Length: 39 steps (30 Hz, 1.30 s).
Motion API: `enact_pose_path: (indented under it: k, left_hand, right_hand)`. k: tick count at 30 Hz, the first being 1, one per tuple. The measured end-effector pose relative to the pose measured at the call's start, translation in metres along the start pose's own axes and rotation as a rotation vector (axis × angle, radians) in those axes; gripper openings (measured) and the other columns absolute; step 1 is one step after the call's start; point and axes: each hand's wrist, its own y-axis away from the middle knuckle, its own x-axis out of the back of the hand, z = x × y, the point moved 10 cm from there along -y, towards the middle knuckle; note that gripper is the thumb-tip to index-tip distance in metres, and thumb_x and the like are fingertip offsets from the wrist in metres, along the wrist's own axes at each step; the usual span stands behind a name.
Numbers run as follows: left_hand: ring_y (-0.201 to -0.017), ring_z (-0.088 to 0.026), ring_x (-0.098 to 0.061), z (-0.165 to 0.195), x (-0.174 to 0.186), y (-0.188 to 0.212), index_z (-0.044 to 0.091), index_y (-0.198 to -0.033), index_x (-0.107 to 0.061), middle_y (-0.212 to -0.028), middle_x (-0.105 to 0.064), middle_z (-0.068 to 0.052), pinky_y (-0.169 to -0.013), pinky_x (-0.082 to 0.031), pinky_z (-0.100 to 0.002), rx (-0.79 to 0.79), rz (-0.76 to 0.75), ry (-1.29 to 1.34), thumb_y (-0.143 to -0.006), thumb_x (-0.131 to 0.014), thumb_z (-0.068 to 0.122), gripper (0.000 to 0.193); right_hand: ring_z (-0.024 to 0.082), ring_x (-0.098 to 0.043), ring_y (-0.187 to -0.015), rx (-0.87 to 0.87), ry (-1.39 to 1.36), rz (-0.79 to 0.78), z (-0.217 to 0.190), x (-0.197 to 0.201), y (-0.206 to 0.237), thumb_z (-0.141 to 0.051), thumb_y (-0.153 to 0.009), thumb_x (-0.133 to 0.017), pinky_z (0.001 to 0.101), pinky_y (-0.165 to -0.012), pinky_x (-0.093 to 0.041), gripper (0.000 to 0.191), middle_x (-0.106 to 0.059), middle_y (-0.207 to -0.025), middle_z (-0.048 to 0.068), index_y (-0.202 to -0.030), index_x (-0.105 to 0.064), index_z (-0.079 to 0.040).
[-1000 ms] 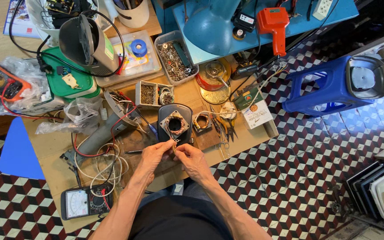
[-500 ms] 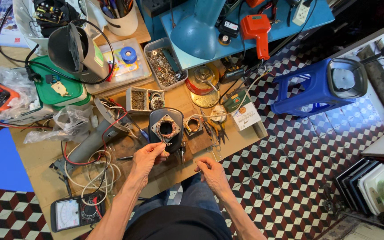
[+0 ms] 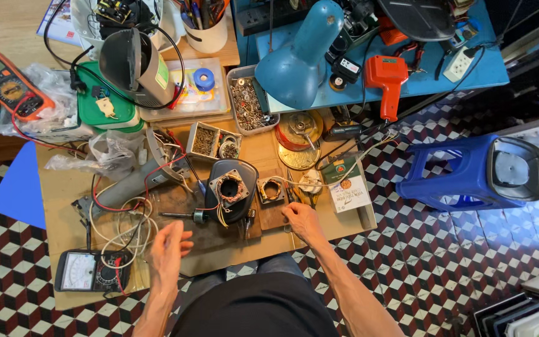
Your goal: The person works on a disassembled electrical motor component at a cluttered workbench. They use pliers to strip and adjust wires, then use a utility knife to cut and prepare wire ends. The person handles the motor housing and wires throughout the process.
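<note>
The motor (image 3: 231, 189) lies on the surface (image 3: 63, 200), at one o'clock from the left hand (image 3: 168, 248), whose grip is apart; the right hand (image 3: 302, 221), at four o'clock, grips nothing.

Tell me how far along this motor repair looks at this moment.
Done: the black motor housing lies open, its copper winding exposed, a second small stator beside it. In hand: nothing; the left hand hovers, the right hand rests on the wooden board. Left: reassembly.
</note>
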Motion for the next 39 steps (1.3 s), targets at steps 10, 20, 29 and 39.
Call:
enact_pose_path:
  k: [10, 20, 29, 39]
  left_hand:
    - [-0.081, -0.016, -0.069, -0.083, -0.016, 0.062, -0.006, -0.095, -0.072, -0.095, -0.079, -0.014, -0.077, -0.052, -0.030, 0.264, 0.061, 0.059, -0.098, -0.064, 0.037, 0.044]
    - [-0.084, -0.014, -0.068, -0.068, -0.075, 0.074, 0.000, -0.105, -0.072, -0.099, -0.077, -0.010, -0.079, -0.052, -0.028, 0.236, -0.014, 0.122, -0.097, -0.063, 0.037, 0.039]
    - [-0.083, -0.014, -0.067, -0.067, -0.081, 0.072, 0.001, -0.110, -0.072, -0.099, -0.077, -0.009, -0.078, -0.053, -0.029, 0.271, -0.019, 0.081, -0.096, -0.065, 0.034, 0.037]
    - [-0.082, -0.011, -0.065, -0.050, -0.110, 0.059, 0.001, -0.113, -0.071, -0.099, -0.077, -0.008, -0.077, -0.052, -0.026, 0.210, -0.093, 0.110, -0.095, -0.067, 0.032, 0.036]
  right_hand:
    - [0.031, -0.071, -0.068, -0.088, 0.300, 0.030, 0.055, 0.047, -0.026, -0.034, -0.091, -0.062, 0.0433, -0.067, -0.054, 0.031, -0.072, -0.073, 0.018, -0.090, -0.072, -0.004]
    - [0.035, -0.073, -0.088, -0.125, 0.379, -0.016, 0.062, 0.054, -0.032, -0.028, -0.089, -0.059, 0.0441, -0.081, -0.055, 0.035, -0.075, -0.091, 0.018, -0.116, -0.069, -0.007]
    - [0.044, -0.067, -0.102, -0.062, 0.506, 0.117, 0.050, 0.071, -0.052, -0.027, -0.089, -0.059, 0.0519, -0.087, -0.052, 0.049, -0.071, -0.107, 0.025, -0.134, -0.063, -0.010]
    - [0.053, -0.065, -0.083, -0.235, -0.029, -0.090, 0.029, 0.052, -0.057, -0.018, -0.088, -0.064, 0.0593, -0.075, -0.051, 0.073, -0.069, -0.086, 0.030, -0.155, -0.037, -0.009]
